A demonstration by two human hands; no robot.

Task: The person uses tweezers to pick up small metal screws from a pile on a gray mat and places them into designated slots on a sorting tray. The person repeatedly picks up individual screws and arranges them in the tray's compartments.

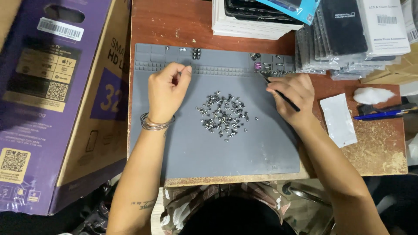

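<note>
A: Left hand [167, 89]?
B: Resting on the grey work mat [183, 148], fingers curled, fingertips pinched together at the ribbed strip near the mat's top edge; too small to tell whether anything sits between them; thin bangles [154, 124] on the wrist.

A: Right hand [292, 93]?
B: Closed around a slim black tool [278, 92], held like a pen; its tip points up-left toward the small compartments [267, 66] at the mat's upper right, which hold tiny parts; cannot tell if the tip touches any.

A: Between the hands?
B: A loose pile of small screws [224, 114] at mid-mat, touching neither hand.

A: Surroundings?
B: Wooden table [374, 148]; large purple carton [52, 100] to the left; stacked flat packages [344, 37] at upper right; a white pouch [338, 119], a cotton wad [370, 95] and a blue pen [383, 114] right of the mat.
</note>
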